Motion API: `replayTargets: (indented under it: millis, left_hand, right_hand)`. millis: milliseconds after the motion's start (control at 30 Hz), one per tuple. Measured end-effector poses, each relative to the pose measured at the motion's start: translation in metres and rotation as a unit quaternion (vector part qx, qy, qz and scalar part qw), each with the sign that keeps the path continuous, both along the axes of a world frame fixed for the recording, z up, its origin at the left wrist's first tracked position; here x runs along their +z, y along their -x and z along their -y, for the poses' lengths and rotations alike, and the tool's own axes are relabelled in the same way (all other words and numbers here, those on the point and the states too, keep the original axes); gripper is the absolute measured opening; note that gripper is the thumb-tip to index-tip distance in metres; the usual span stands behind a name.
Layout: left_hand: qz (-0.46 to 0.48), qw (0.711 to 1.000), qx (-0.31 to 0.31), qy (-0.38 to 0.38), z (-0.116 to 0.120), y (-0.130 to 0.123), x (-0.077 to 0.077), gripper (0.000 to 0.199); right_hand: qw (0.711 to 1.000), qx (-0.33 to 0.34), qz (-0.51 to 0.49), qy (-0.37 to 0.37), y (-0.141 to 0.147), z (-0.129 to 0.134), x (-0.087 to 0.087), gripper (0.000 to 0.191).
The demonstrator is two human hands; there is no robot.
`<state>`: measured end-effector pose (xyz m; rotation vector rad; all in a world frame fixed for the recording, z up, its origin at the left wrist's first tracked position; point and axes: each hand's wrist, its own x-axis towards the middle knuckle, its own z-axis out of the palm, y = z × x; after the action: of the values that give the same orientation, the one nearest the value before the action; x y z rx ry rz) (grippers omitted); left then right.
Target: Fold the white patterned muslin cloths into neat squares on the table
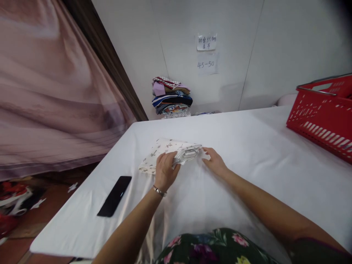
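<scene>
A folded white cloth (162, 148) with a small grey-brown print lies on the table, its layered edge rolled up toward the right. My left hand (165, 170), with a bracelet at the wrist, grips the near edge of this cloth, fingers on top and thumb at the layers. At the right end of the cloth, my right hand (216, 163) has its thumb and index finger apart. The index fingertip is at the cloth's corner; whether it presses on it is hard to see.
A white-covered table (247, 146) spans the view. A black phone (114, 197) lies on the left, and a red basket (324, 117) stands at the right. Behind the far edge rises a stack of folded fabrics (172, 97). A pink curtain (60, 80) hangs at the left.
</scene>
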<state>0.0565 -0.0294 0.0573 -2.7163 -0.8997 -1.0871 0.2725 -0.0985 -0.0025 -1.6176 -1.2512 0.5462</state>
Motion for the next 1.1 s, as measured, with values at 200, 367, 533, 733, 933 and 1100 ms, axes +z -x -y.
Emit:
replayTargets:
  millis: [200, 367, 533, 733, 933, 1100]
  left_hand:
    - [0.021, 0.999, 0.022, 0.015, -0.018, 0.005, 0.035, 0.043]
    - [0.058, 0.995, 0.037, 0.07, -0.025, 0.009, 0.075, 0.042]
    - [0.147, 0.974, 0.004, 0.171, -0.021, 0.006, 0.12, 0.038]
    - [0.318, 0.878, -0.144, 0.328, -0.017, -0.008, 0.156, 0.041]
    - [0.383, 0.735, -0.231, 0.51, 0.016, -0.029, 0.146, 0.043]
    - [0.376, 0.576, -0.2, 0.697, 0.048, -0.032, 0.074, 0.038]
  right_hand:
    - [0.995, 0.068, 0.068, -0.013, -0.017, -0.033, -0.013, 0.087]
    - [0.993, 0.067, -0.09, -0.03, -0.01, -0.058, -0.003, 0.099]
    - [0.949, 0.112, -0.26, -0.138, -0.007, -0.062, 0.028, 0.055]
    - [0.933, 0.087, -0.249, -0.245, -0.047, -0.033, 0.108, 0.043]
    - [0.978, 0.003, -0.071, -0.198, -0.105, 0.0, 0.228, 0.035]
    - [0.978, 0.138, 0.152, 0.029, -0.107, -0.039, 0.241, 0.04]
